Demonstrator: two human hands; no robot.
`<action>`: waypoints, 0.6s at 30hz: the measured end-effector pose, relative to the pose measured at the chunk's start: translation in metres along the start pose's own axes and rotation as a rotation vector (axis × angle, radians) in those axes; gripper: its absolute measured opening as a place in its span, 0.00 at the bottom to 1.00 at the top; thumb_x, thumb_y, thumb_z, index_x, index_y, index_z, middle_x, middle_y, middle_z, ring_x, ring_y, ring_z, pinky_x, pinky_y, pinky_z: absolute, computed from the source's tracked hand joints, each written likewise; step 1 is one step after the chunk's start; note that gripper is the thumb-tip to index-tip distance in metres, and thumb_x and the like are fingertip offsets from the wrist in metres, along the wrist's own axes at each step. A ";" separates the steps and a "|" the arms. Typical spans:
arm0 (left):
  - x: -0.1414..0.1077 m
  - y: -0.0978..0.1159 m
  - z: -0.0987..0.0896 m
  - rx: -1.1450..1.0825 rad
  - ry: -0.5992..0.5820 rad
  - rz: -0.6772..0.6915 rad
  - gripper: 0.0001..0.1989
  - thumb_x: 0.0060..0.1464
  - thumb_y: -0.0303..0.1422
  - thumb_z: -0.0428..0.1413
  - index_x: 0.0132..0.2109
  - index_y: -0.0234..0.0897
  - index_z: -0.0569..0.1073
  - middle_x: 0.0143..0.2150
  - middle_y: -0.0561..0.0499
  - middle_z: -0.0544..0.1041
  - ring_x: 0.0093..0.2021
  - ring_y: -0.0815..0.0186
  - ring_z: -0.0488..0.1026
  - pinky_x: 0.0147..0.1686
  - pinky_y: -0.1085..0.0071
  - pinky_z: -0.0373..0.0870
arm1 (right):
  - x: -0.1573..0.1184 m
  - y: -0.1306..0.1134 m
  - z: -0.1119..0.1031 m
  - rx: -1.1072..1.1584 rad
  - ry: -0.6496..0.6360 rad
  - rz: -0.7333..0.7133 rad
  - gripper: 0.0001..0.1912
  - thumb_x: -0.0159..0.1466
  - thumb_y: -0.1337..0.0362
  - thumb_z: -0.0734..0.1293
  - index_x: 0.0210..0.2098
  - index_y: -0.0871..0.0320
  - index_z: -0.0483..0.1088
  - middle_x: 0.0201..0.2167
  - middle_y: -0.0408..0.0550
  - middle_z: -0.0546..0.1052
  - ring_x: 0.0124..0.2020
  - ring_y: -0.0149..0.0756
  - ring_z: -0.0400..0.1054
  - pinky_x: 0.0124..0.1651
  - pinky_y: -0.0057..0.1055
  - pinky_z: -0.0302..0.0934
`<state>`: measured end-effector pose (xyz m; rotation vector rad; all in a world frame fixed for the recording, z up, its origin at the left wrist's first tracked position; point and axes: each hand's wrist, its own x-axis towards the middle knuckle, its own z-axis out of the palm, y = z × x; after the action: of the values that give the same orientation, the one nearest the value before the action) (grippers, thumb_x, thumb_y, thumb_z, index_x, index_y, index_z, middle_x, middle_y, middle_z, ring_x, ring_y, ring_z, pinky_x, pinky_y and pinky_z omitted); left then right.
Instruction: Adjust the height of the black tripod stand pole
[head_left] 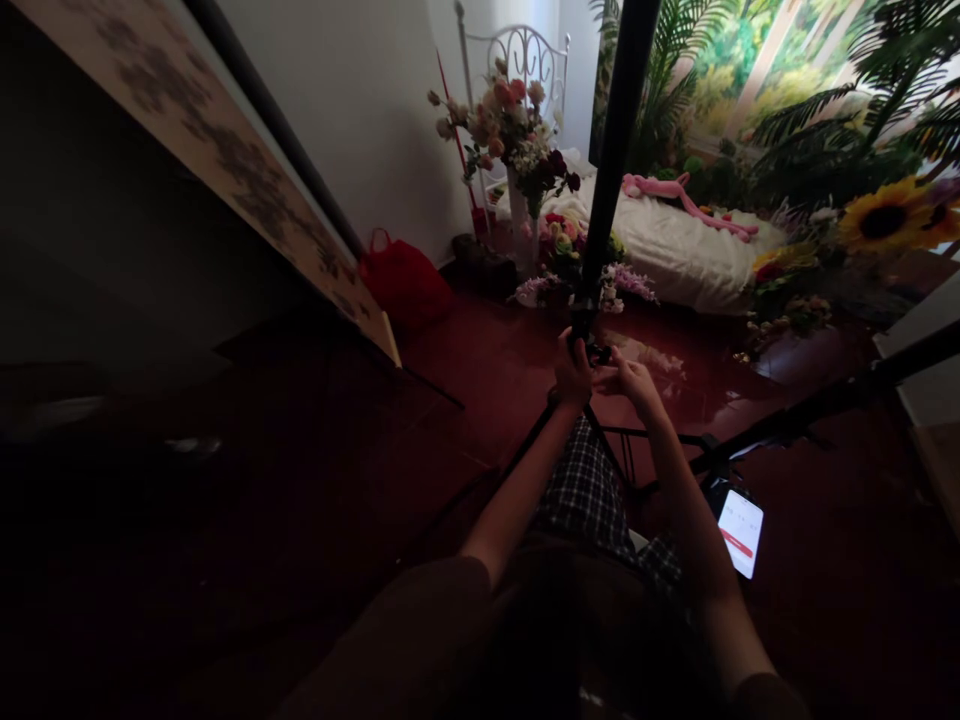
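A tall black stand with spread legs rises in front of me, its pole leaning slightly right toward the top. My left hand is wrapped round the pole low down, just under a collar. On the right side of the same joint sits a small dark knob. My right hand has its fingers at this knob, thumb and fingertips closed about it. Shadow hides the exact finger contact.
A lit phone is at the lower right, beside another black pole. Left stands a floral panel with a red bag behind it. Ahead are a flower arrangement, a white-covered bed with a pink plush toy, and sunflowers.
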<state>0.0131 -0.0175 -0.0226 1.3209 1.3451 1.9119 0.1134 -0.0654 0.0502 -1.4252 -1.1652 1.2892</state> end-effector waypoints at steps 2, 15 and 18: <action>-0.012 -0.002 0.002 0.035 0.052 -0.018 0.27 0.64 0.51 0.40 0.56 0.36 0.66 0.53 0.38 0.73 0.55 0.60 0.72 0.54 0.61 0.67 | -0.014 0.007 -0.019 0.042 0.000 -0.027 0.24 0.61 0.43 0.66 0.39 0.60 0.75 0.24 0.51 0.81 0.24 0.35 0.77 0.28 0.27 0.71; -0.172 -0.030 0.024 0.139 -0.250 -0.113 0.26 0.60 0.36 0.53 0.63 0.36 0.58 0.65 0.26 0.52 0.67 0.39 0.54 0.64 0.41 0.53 | -0.111 0.076 -0.177 0.640 0.782 -0.127 0.10 0.58 0.56 0.67 0.30 0.56 0.70 0.23 0.39 0.77 0.20 0.25 0.72 0.22 0.19 0.68; -0.186 0.000 0.053 0.034 -0.482 -0.031 0.23 0.62 0.39 0.51 0.61 0.36 0.62 0.61 0.29 0.63 0.63 0.45 0.62 0.62 0.45 0.59 | -0.124 0.077 -0.187 0.683 0.848 -0.189 0.10 0.57 0.57 0.68 0.35 0.56 0.71 0.28 0.40 0.79 0.21 0.24 0.73 0.23 0.18 0.67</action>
<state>0.1418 -0.1383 -0.1018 1.6335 1.1427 1.4256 0.3028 -0.2038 0.0152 -1.1047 -0.2311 0.6958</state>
